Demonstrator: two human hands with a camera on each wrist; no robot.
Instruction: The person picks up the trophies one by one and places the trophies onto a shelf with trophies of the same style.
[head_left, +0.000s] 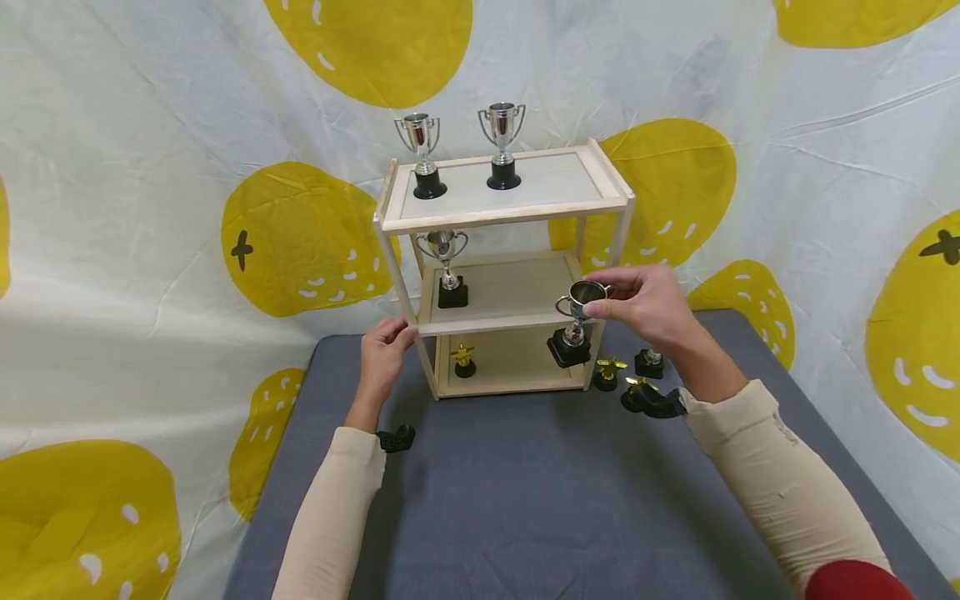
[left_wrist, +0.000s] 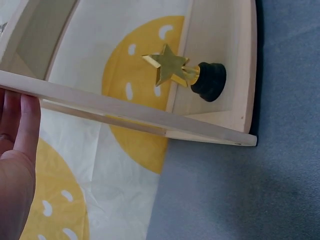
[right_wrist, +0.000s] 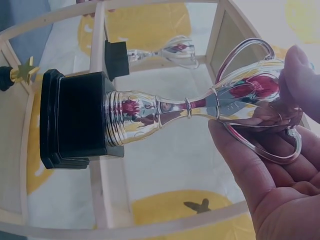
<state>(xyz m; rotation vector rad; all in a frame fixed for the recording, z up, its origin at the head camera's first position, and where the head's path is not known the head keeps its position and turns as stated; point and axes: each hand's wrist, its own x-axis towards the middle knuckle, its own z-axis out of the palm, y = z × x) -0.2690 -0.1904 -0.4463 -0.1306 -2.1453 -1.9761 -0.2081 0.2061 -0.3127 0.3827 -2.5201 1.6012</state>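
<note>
Found in right hand (head_left: pixel 645 304): one silver trophy (right_wrist: pixel 150 110) on a black base, pinched at the bowl between thumb and fingers. Held up off the table (head_left: pixel 487 508), base downward and slightly tilted, before the right front corner of the shelf (head_left: pixel 510 214). Cannot tell the exact gap from shelf. In right wrist view, seen with thumb on one side of bowl, fingers on the other, one handle in front of the fingers.

Placed at left hand (head_left: pixel 385 354): fingertips against the left front post (left_wrist: pixel 125 110), level with the middle deck (head_left: pixel 517 287). Cannot tell whether pinching the post or merely touching; fingertips partly hidden in left wrist view.

Counted on top deck (head_left: pixel 562 175): second trophy (head_left: pixel 430 158) near left end, third trophy (head_left: pixel 502 150) near the centre, both upright. On middle deck: fourth trophy (head_left: pixel 452 275), upright, toward left end. On bottom deck (head_left: pixel 540 358): gold star (head_left: pixel 463 360) on black base, toward left.

Located on table, right of shelf: second star (head_left: pixel 608 375), third star (head_left: pixel 639 390), and black base (head_left: pixel 648 364) with a silver part, partly hidden.

Noted behind: white cloth (head_left: pixel 172 275), printed with yellow fruit.
</note>
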